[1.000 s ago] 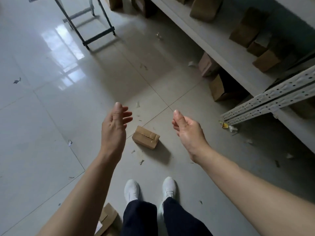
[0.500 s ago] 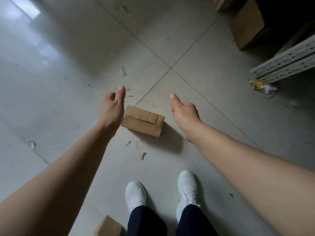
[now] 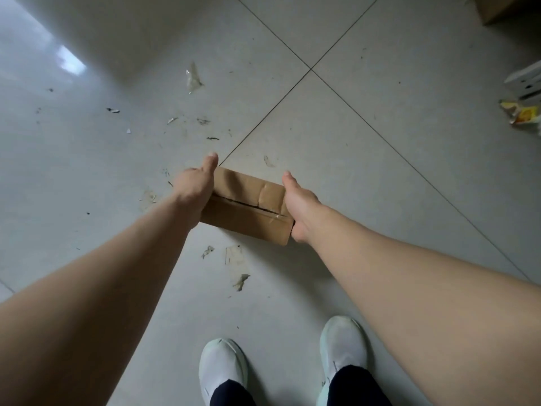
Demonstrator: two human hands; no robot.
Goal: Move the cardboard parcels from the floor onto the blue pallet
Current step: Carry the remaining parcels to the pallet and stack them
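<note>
Bracketing the cardboard parcel (image 3: 246,205) on the floor (image 3: 380,142): left hand (image 3: 194,186) against its left end, right hand (image 3: 300,202) against its right, thumbs straight, fingers hidden so can't tell if they curl under. Long axis runs hand to hand, neither nearer

left hand (image 3: 194,190) and right hand (image 3: 298,205) grip opposite ends of the cardboard parcel (image 3: 246,212); white shoes (image 3: 222,367) below

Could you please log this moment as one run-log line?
step: grasp | cardboard parcel: between both hands | left hand: holds left end | right hand: holds right end | blue pallet: not in view
</note>
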